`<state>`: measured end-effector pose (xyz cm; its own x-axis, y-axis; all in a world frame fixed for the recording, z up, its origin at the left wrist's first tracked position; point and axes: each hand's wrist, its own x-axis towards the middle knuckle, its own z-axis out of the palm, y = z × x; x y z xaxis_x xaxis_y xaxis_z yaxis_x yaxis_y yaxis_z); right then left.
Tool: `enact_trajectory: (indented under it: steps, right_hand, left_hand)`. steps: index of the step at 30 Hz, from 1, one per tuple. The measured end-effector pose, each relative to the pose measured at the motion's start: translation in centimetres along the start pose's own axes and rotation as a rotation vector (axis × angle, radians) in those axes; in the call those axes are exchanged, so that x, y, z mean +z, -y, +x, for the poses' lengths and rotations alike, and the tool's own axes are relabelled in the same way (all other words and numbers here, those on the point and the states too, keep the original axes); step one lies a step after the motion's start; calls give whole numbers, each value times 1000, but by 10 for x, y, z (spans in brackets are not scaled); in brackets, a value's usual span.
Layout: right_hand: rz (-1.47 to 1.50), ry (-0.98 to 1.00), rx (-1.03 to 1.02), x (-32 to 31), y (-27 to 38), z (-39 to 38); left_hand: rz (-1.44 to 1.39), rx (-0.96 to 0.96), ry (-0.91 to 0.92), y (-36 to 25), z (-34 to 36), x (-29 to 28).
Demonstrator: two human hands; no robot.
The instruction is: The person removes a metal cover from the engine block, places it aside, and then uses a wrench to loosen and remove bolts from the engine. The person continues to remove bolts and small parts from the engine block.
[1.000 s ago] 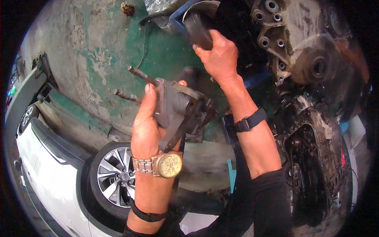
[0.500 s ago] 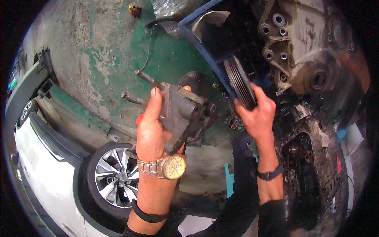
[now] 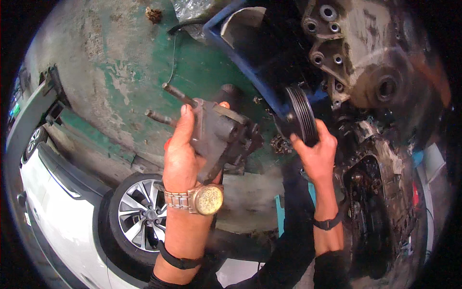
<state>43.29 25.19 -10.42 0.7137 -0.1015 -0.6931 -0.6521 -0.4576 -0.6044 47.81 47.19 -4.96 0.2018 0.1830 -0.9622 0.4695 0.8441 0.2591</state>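
My left hand (image 3: 179, 161) is wrapped round a dark, greasy metal engine bracket (image 3: 216, 132), thumb on its near left side and a fingertip showing at its far edge. Two long bolts (image 3: 179, 94) stick out of the bracket toward the left. A round black cylinder (image 3: 232, 94) shows behind it. To the right, my right hand (image 3: 316, 153) pinches the lower rim of a black grooved pulley (image 3: 303, 115), which stands on edge. The pulley is close to the blue-edged tray (image 3: 250, 72) and apart from the bracket. Most fingers of both hands are hidden behind the parts.
A dirty engine block (image 3: 370, 188) and a cast housing with bolt holes (image 3: 356, 58) fill the right side. Small metal pieces (image 3: 280, 144) lie on the worn green floor (image 3: 144, 62). A white car (image 3: 62, 207) stands at the left, its wheel near my left forearm.
My right hand has moved the pulley down and slightly right, turning it more upright and away from the tray. The left hand keeps its grip on the bracket. The view has shifted slightly.
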Motion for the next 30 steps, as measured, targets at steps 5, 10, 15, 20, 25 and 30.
enact_trajectory:
  steps: [5, 10, 15, 20, 25, 30]
  right_hand:
    - [-90, -27, -194, 25, 34, 50]
    - [-53, -41, -300, 50, 53, 94]
    - [-123, -84, -336, 78, 57, 127]
    - [-127, -117, -230, 99, 47, 146]
    - [-222, -119, -270, 110, 44, 139]
    - [21, -106, -372, 94, 39, 106]
  left_hand:
    - [-55, -15, 17, 1, 3, 4]
    - [-36, -21, 11, 1, 2, 3]
    - [-11, 3, 5, 1, 7, 4]
    - [-21, -39, 18, -1, 8, 4]
    - [54, -53, 61, -4, 11, 2]
    - [78, -83, 68, -3, 16, 1]
